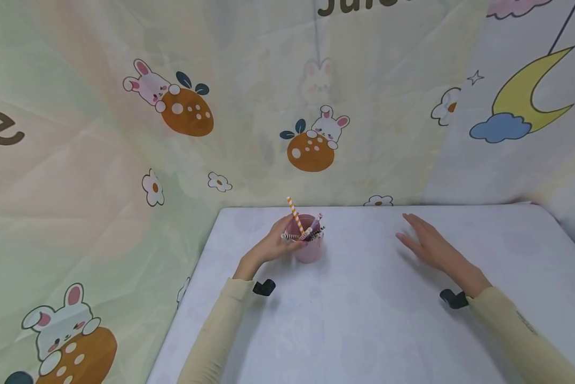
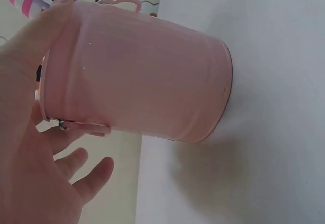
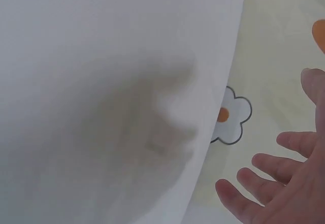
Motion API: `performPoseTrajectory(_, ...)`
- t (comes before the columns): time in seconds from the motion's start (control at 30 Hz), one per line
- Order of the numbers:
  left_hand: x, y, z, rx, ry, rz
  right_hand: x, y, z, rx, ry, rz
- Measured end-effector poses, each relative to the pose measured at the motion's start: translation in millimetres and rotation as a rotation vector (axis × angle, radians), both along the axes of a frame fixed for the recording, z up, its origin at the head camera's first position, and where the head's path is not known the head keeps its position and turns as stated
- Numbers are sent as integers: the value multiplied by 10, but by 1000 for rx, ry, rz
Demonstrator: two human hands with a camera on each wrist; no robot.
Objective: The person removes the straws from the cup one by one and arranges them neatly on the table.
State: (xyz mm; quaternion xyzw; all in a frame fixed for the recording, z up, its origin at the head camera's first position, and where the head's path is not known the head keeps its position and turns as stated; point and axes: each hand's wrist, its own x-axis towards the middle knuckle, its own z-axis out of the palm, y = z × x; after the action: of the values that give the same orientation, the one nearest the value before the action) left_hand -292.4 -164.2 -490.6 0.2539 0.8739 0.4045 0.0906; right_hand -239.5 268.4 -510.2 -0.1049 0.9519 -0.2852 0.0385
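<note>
"How is the bucket point(image 1: 309, 253) turned?"

"Its mouth is pointed up, its long axis nearly upright, towards the far left of the table point(image 1: 354, 320) (whether the base is touching cannot be told)."

"And its look?"

"Plain pale pink, narrowed towards the base, with two handles point(image 2: 96, 128) seen near the rim."

"What can be counted?"

"One bucket; several patterned straws point(image 1: 309, 233), too crowded to be numbered. One orange-striped straw point(image 1: 294, 214) is tipped leftward."

"The hands?"

"The rim is gripped by the left hand point(image 1: 277, 241); the right hand point(image 1: 431, 245) is held well apart, fingers extended."
</note>
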Motion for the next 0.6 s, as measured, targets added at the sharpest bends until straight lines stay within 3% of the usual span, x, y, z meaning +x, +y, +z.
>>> performPoseTrajectory(0.3, -18, 18, 15, -5, -14, 13, -99, -275, 176, 0, 38, 51)
performPoseTrajectory(0.6, -7, -2, 15, -16, -24, 23, -149, -489, 186, 10, 44, 80)
